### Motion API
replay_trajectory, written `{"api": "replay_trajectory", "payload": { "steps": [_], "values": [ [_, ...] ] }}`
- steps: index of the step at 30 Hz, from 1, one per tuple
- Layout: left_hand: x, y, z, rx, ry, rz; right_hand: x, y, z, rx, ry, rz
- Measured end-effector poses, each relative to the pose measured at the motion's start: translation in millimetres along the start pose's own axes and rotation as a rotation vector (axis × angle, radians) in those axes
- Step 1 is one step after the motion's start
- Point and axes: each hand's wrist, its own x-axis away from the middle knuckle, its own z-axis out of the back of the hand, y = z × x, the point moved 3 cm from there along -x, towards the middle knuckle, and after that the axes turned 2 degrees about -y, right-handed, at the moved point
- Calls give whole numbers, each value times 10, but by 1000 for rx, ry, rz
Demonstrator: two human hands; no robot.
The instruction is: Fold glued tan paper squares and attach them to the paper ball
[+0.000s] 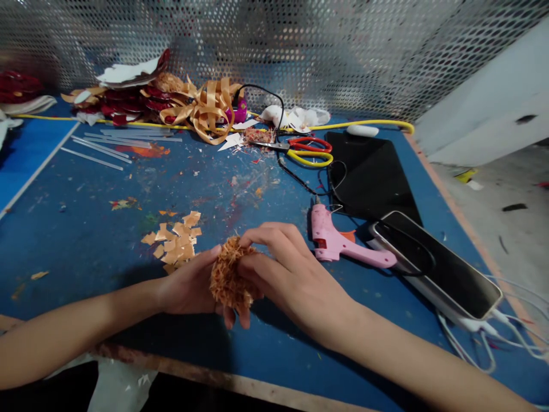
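A shaggy orange-brown ball of frayed fibre [231, 274] is held up over the front of the blue table. My left hand [193, 283] cups it from the left, thumb along its top edge and fingertips showing below. From the right, my right hand [283, 263] presses bent fingers onto the ball's side; some of those fingertips are hidden behind the fibre. Just beyond my left hand lies a loose pile of small tan ribbon squares [178, 243]. A pink hot glue gun [328, 234] lies on its side to the right of my right hand.
Red-and-yellow scissors [309, 150] lie behind, beside a black tablet [373, 171]. A phone-like device [437, 263] with white cables occupies the right. Clear glue sticks [103, 150], tan ribbon loops [214, 103] and a yellow cable [364, 122] lie toward the perforated metal screen [321, 51].
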Motion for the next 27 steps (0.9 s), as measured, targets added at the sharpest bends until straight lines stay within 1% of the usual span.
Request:
{"api": "replay_trajectory", "payload": {
  "steps": [4, 6, 11, 15, 17, 19, 21, 24, 27],
  "values": [
    [10, -8, -5, -21, -3, 17, 11, 28, 11, -83, 75, -82],
    [12, -13, -3, -21, -3, 20, 17, 37, 11, -113, 113, -71],
    [11, -2, -18, -57, -17, 16, 21, 44, 19, -151, 163, -40],
    [21, 17, -35, -63, -6, 43, 14, 36, 149, -196, 218, -71],
    [25, 29, -38, -71, -3, 44, 18, 74, 265, -194, 310, -132],
    [25, 53, -32, -89, 9, 18, 39, 158, 367, -174, 408, -218],
    [20, 100, -15, -88, 34, -44, 83, 276, 414, -154, 448, -289],
    [18, 212, 38, -67, 85, -157, 210, 457, 391, -54, 427, -331],
    [28, 333, 124, -73, 115, -234, 404, 585, 327, 155, 409, -301]
  ]
}}
